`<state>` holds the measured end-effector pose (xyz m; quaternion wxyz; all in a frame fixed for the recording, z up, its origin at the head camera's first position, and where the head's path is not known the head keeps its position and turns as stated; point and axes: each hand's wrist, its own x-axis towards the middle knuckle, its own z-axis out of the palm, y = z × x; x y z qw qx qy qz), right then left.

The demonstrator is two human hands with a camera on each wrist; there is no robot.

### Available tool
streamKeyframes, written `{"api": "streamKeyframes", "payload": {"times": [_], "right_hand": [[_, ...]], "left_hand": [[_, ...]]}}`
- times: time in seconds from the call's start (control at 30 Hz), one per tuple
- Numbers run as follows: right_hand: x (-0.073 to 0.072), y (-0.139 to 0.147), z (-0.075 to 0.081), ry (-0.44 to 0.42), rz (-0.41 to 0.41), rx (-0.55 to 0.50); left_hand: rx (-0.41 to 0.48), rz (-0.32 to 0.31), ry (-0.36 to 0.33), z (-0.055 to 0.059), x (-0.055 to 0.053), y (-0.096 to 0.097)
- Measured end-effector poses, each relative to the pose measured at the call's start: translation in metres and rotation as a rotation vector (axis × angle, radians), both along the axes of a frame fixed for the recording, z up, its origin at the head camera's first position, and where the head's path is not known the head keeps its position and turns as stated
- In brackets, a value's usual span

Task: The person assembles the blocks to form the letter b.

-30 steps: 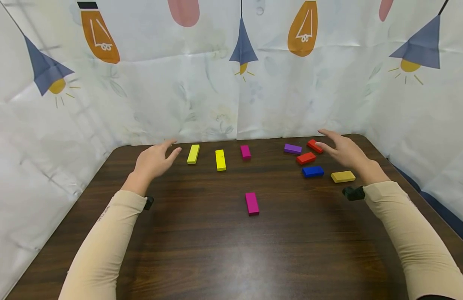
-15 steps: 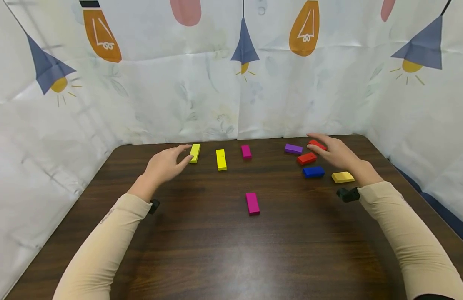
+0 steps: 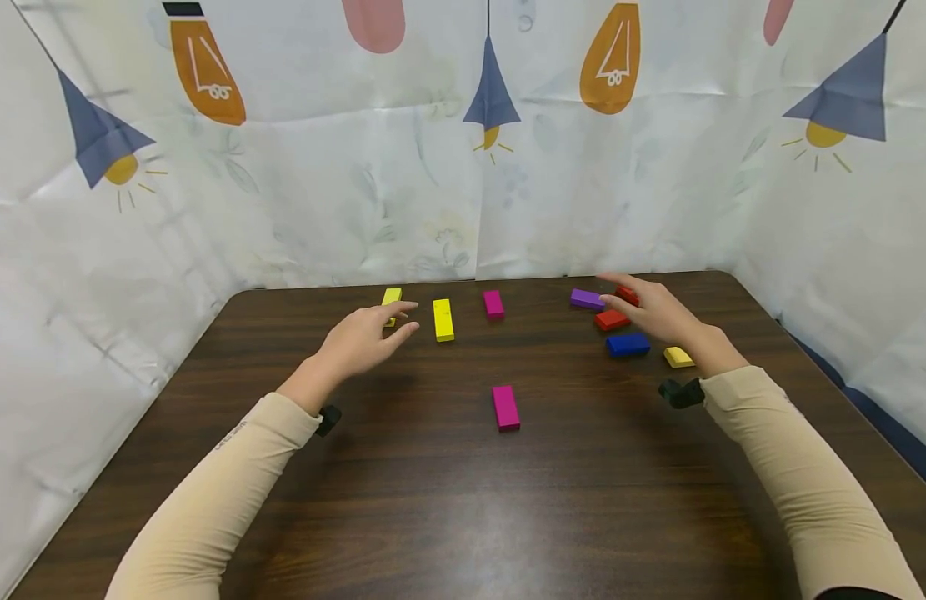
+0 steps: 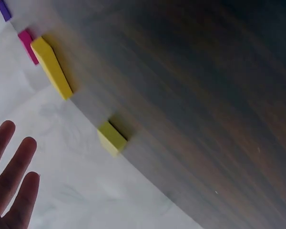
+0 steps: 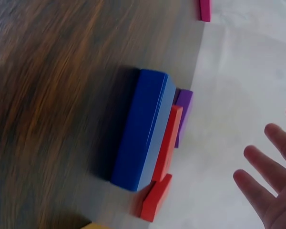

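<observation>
My left hand (image 3: 359, 340) hovers over the table's left part, fingers relaxed and holding nothing. It partly covers a yellow-green block (image 3: 392, 296), and a bright yellow block (image 3: 443, 321) lies just right of its fingertips. On the right side, my right hand (image 3: 660, 314) hangs above the table with its fingers extended and nothing in them. Around it lie a purple block (image 3: 587, 299), a red block (image 3: 612, 320), a second red block (image 3: 626, 295) partly hidden behind the hand, a blue block (image 3: 628, 345) and a pale yellow block (image 3: 678, 357) partly covered by the wrist.
A magenta block (image 3: 493, 305) sits near the table's back edge, and another magenta block (image 3: 506, 408) lies nearer, at the middle of the dark wooden table (image 3: 432, 500). A white printed curtain (image 3: 320, 192) hangs behind and along both sides.
My left hand has moved right, from left of the yellow-green block to over it. My right hand has shifted left across the red blocks. The blocks stay in place.
</observation>
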<state>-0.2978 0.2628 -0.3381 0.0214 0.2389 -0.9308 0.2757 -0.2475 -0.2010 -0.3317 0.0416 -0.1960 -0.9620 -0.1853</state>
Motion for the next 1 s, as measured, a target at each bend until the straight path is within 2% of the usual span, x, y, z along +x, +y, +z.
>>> {"api": "streamKeyframes", "payload": {"times": [0.17,0.47,0.7,1.0], "right_hand": [[-0.001,-0.005,-0.002,0.009,0.014,-0.025],[-0.003,-0.020,-0.007,0.007,0.051,-0.094],[-0.006,-0.035,-0.013,-0.012,0.077,-0.158],[-0.010,-0.053,-0.018,-0.001,0.097,-0.192]], "left_hand": [[0.009,-0.052,-0.017,-0.001,0.005,0.011],[0.035,-0.098,-0.059,-0.004,0.010,0.025],[0.045,-0.155,-0.119,-0.008,0.013,0.037],[0.041,-0.177,-0.176,-0.011,0.017,0.047]]}}
